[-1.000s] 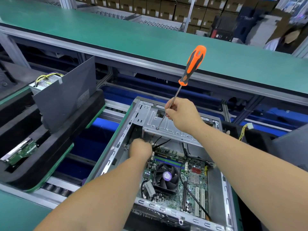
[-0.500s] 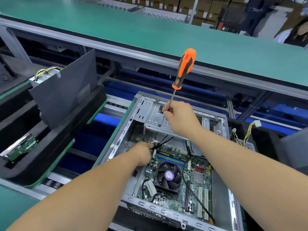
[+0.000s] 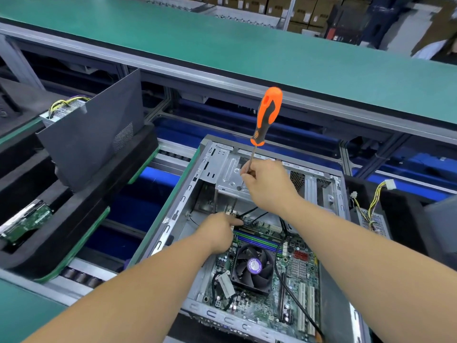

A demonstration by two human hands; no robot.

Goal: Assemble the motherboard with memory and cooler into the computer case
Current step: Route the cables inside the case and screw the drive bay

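Straighter now than a moment earlier, the screwdriver (image 3: 266, 115) stands pinched by its shaft in the right hand (image 3: 268, 186) above the drive cage (image 3: 228, 174). Left hand (image 3: 218, 233) holds black cables (image 3: 249, 215) beside the motherboard (image 3: 267, 276) inside the computer case (image 3: 173, 219).

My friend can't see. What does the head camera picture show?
A person's right hand pinches the metal shaft of an orange screwdriver over an open computer case, while the left hand reaches the motherboard beside its cooler fan.
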